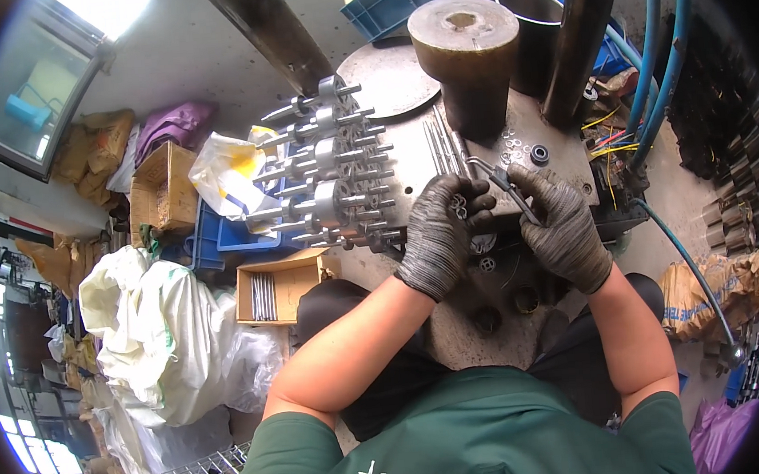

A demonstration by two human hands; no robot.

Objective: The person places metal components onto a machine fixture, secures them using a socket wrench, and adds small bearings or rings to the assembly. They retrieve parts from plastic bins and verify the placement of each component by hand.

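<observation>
Both of my hands wear dark grey work gloves. My left hand [443,232] is curled, palm up, around several small metal rings [458,206]. My right hand [566,227] grips a pair of bent-nose pliers [508,189], whose thin tip points left over the edge of the metal plate [411,159], close to my left fingers. More loose rings [515,148] lie scattered on the plate beyond my hands, with a dark round bearing-like ring [540,154] beside them. Several slim metal rods [446,147] lie side by side just past my left hand.
Rows of shafts with gears [329,165] stand on the plate's left side. A thick steel column [470,69] rises behind the rings. At lower left are a cardboard box [311,273] with rods and white sacks [155,335]. Blue hoses [656,64] hang at right.
</observation>
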